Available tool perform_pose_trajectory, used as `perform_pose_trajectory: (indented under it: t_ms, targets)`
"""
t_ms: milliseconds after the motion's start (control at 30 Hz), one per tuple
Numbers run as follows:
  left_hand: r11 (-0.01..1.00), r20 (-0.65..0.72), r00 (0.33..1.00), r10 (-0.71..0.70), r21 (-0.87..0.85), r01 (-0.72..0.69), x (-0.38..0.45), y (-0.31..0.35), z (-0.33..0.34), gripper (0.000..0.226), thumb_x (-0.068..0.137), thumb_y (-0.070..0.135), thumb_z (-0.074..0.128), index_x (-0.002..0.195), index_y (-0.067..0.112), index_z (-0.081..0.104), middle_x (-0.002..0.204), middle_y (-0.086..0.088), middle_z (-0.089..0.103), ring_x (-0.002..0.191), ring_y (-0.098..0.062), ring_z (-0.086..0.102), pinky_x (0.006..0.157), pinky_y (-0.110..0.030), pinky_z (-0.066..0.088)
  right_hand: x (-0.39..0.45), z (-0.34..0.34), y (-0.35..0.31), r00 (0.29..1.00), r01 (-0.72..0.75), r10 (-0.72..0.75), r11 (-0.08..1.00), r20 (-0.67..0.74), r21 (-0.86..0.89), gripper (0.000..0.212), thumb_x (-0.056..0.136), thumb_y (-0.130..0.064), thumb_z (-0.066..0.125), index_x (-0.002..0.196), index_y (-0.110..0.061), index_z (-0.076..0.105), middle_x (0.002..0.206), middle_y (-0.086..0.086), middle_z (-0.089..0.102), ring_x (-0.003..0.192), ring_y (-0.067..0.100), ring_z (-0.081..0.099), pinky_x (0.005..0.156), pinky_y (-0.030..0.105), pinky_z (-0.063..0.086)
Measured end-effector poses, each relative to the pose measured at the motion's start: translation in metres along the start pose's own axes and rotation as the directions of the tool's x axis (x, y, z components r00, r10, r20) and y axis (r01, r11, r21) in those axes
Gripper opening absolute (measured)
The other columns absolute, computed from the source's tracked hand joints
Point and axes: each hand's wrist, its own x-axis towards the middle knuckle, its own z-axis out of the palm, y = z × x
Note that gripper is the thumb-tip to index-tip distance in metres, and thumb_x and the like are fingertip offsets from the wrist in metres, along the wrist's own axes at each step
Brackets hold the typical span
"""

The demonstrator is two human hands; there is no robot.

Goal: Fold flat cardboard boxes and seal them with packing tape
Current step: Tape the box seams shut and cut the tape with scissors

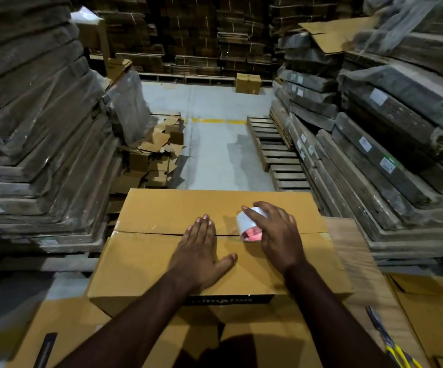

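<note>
Brown corrugated box (162, 261), flaps closed, centre seam (146, 233) partly taped. Left hand (201, 251) flat, fingers straight, pressing across the seam. Right hand (276, 235) curled round tape roll (249, 227) on the seam. Advice: hold flaps tight, draw tape straight rightward.

Dim warehouse light, brightest on the far floor (215, 144); wide-angle bending and blur at edges.

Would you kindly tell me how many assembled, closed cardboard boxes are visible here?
2. One large brown cardboard box lies under both hands in the foreground; one small brown closed box stands on the floor far back. Others may be hidden among the stacks.
</note>
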Motion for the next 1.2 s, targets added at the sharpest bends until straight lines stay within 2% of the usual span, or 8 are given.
perform_pose_trajectory:
  t_ms: [167,300,500,600,733,900,1033,1200]
  targets:
    - [0.999,-0.008,0.999,0.039,0.010,-0.039,0.005,0.022,0.002,0.108,0.090,0.084,0.020,0.165,0.013,-0.009,0.171,-0.007,-0.020,0.158,-0.019,-0.021,0.129,-0.040,-0.007,-0.007,0.010,-0.006,0.995,-0.096,0.098,0.951,0.011,0.293,0.071,0.092,-0.005,0.061,0.154,-0.028,0.037,0.161,-0.005,0.039,0.144,0.020,0.043,0.113,0.047,0.045]
    - [0.996,-0.021,0.996,0.082,-0.028,-0.083,0.011,0.041,0.012,0.107,0.089,0.085,0.024,0.164,0.020,-0.014,0.172,-0.006,-0.019,0.158,-0.017,-0.021,0.129,-0.038,-0.008,-0.008,0.007,-0.001,0.996,-0.076,0.051,0.930,0.077,0.360,0.078,0.093,0.007,0.052,0.153,-0.041,0.044,0.159,-0.007,0.039,0.144,0.019,0.043,0.113,0.043,0.046]
    - [0.998,0.026,0.998,0.061,0.025,-0.062,0.008,0.035,0.009,0.107,0.089,0.087,0.016,0.164,0.016,-0.014,0.170,-0.001,-0.025,0.156,-0.016,-0.024,0.128,-0.037,-0.009,-0.009,-0.012,0.032,0.999,0.020,-0.021,0.999,0.039,0.028,0.056,0.094,-0.022,0.073,0.142,-0.045,0.058,0.147,-0.003,0.052,0.129,0.024,0.051,0.097,0.037,0.032]
    - [0.999,0.027,0.999,0.037,0.026,-0.038,0.006,0.035,0.007,0.107,0.089,0.087,0.016,0.164,0.016,-0.014,0.169,-0.001,-0.026,0.156,-0.016,-0.024,0.127,-0.036,-0.009,-0.009,-0.024,0.046,1.000,-0.004,0.004,0.999,0.006,-0.037,0.048,0.093,-0.048,0.058,0.140,-0.041,0.063,0.141,-0.003,0.059,0.125,0.024,0.053,0.097,0.040,0.039]
    - [0.999,-0.011,1.000,0.025,0.035,-0.025,0.008,0.044,0.007,0.107,0.091,0.085,0.018,0.165,0.013,-0.010,0.171,-0.004,-0.022,0.157,-0.017,-0.021,0.127,-0.036,-0.010,-0.014,-0.022,0.037,0.998,-0.047,0.041,0.985,0.036,0.166,0.071,0.088,-0.010,0.057,0.154,-0.034,0.046,0.156,-0.010,0.048,0.139,0.018,0.046,0.109,0.046,0.045]
    - [0.996,-0.023,0.996,0.085,0.015,-0.085,0.017,0.080,0.015,0.107,0.091,0.083,0.023,0.165,0.011,-0.008,0.173,-0.007,-0.017,0.158,-0.018,-0.019,0.128,-0.037,-0.009,-0.023,-0.018,0.047,0.996,-0.089,0.079,0.915,0.043,0.394,0.076,0.090,0.004,0.049,0.154,-0.038,0.048,0.167,-0.008,0.030,0.152,0.016,0.034,0.119,0.039,0.040]
    - [0.998,-0.020,0.998,0.056,-0.001,-0.056,0.020,0.084,0.020,0.108,0.090,0.085,0.023,0.165,0.014,-0.009,0.172,-0.003,-0.018,0.158,-0.016,-0.019,0.129,-0.037,-0.007,-0.027,-0.026,0.061,0.988,-0.100,0.060,0.951,0.142,0.293,0.073,0.094,-0.009,0.051,0.158,-0.038,0.030,0.162,-0.004,0.039,0.143,0.021,0.043,0.118,0.040,0.037]
    - [1.000,-0.002,1.000,0.017,0.018,-0.017,0.016,0.082,0.019,0.107,0.089,0.087,0.018,0.164,0.018,-0.012,0.170,0.001,-0.023,0.157,-0.014,-0.022,0.127,-0.036,-0.009,-0.022,-0.048,0.092,0.998,0.013,-0.010,0.999,0.063,-0.044,0.055,0.093,-0.013,0.067,0.142,-0.035,0.056,0.149,-0.001,0.054,0.134,0.025,0.050,0.107,0.042,0.029]
